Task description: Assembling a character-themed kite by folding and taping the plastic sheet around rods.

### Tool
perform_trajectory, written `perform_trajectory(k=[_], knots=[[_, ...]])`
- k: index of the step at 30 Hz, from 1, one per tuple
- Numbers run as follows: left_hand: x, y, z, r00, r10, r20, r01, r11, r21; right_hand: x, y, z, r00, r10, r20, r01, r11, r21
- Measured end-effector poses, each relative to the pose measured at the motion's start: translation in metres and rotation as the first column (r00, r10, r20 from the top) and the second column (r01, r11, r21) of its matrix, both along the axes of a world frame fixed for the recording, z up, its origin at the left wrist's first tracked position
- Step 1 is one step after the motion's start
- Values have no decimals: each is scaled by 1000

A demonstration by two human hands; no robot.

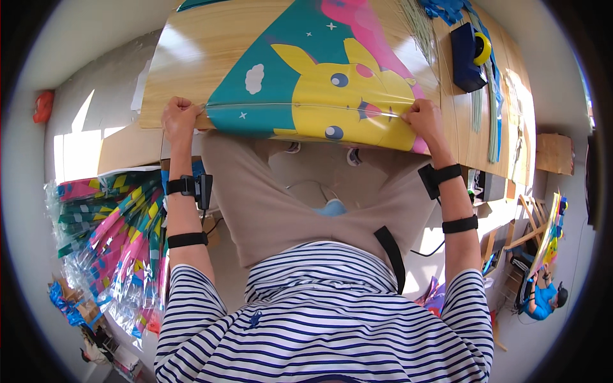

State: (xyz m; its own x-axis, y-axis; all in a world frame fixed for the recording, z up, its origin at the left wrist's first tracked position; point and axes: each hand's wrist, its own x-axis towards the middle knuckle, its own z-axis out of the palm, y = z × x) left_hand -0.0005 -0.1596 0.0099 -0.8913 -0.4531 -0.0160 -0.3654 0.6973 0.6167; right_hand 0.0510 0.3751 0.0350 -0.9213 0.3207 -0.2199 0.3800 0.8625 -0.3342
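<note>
A triangular printed sheet point(255, 108), like a kite sail, lies on the wooden table in front of me. It shows a yellow cartoon figure on teal, with a pink band, and its near edge hangs over the table edge. A thin pale rod point(268, 104) runs across it from hand to hand. My left hand point(180, 118) pinches the rod's end beside the sheet's left corner. My right hand point(423, 120) pinches the line of the rod over the yellow print near the right side. The fingers hide what exactly lies between the tips.
A dark blue tape dispenser point(468, 60) with yellow tape stands at the right of the wooden table point(191, 57). Bundles of thin rods point(418, 25) lie near it. Colourful printed sheets point(115, 230) hang in a heap at my left. Another person point(543, 300) sits far right.
</note>
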Motion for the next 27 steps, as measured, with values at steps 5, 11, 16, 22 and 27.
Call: perform_trajectory(k=[5,11,16,22,27], knots=[[-5,-10,-1,1000,11,-8,-12,1000,-17,-1,8,-8,999,-45,17,46,994,-99],[33,-1,14,929,-191,-318,183,982,-55,22,-22,9,947,87,-309,-101,995,-28],[74,40,28,744,-640,-191,497,722,-482,31,-138,34,738,521,-427,-507,847,158],[75,48,19,659,-750,-66,655,614,-439,28,-259,1,537,767,-352,-755,623,205],[74,46,11,617,-787,-2,703,552,-449,17,-290,-8,488,803,-343,-787,574,224]])
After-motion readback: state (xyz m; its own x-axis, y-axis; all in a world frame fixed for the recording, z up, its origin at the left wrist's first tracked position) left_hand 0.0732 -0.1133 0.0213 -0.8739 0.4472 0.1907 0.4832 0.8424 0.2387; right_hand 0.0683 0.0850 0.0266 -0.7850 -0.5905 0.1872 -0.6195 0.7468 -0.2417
